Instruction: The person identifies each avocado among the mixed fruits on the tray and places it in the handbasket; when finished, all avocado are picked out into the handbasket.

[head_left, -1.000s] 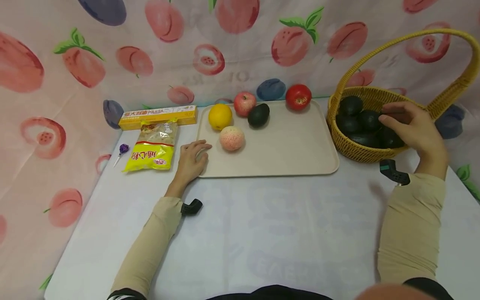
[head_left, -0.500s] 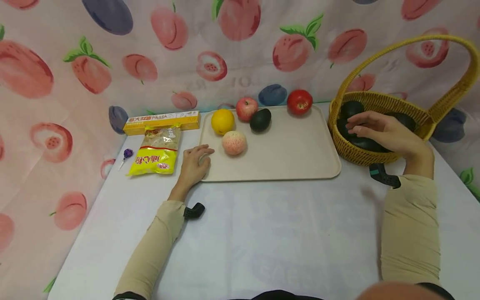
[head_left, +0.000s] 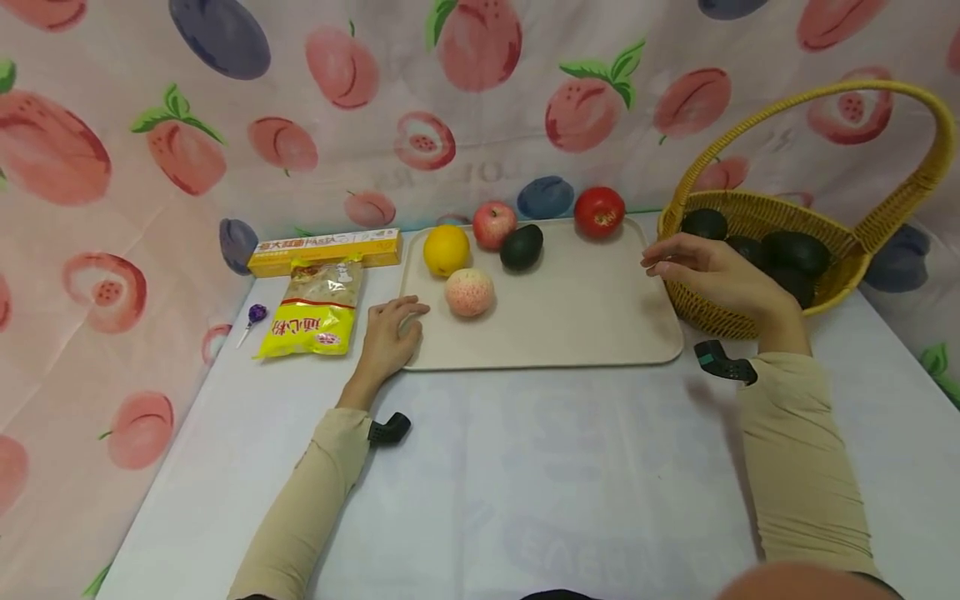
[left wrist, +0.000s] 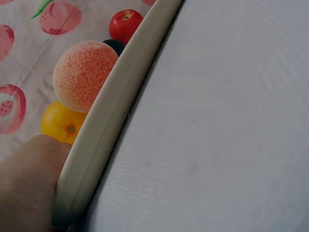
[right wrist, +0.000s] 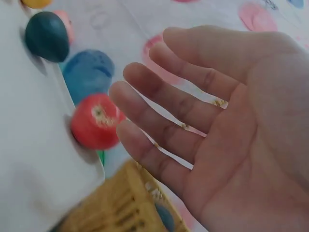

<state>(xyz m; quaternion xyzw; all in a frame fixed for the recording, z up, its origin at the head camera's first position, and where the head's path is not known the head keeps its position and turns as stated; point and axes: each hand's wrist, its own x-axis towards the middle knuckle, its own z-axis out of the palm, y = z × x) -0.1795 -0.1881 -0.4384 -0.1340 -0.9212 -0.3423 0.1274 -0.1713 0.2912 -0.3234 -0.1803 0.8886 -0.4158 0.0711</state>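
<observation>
My right hand (head_left: 716, 271) hovers at the left rim of the yellow wicker basket (head_left: 701, 312), over the tray's right edge. In the right wrist view its palm and loosely spread fingers hold nothing. Several dark avocados (head_left: 797, 252) lie in the basket, partly hidden by the hand. My left hand (head_left: 386, 337) rests on the left edge of the beige tray (head_left: 585, 312), fingers relaxed. On the tray sit a speckled peach (head_left: 469, 292), an orange (head_left: 446, 250), a pink apple (head_left: 494, 225), an avocado (head_left: 522, 247) and a red tomato-like fruit (head_left: 599, 212).
Left of the tray lie a yellow pasta box (head_left: 326, 252), a yellow macaroni bag (head_left: 315, 317) and a purple lollipop (head_left: 257, 313). The basket's tall handle (head_left: 825, 90) arches up on the right. A fruit-print cloth (head_left: 480, 150) hangs behind the white table (head_left: 555, 467).
My right hand has moved left, from over the avocados inside the basket to its left rim, still holding nothing. The avocados in the basket have shifted. My left hand stays on the tray.
</observation>
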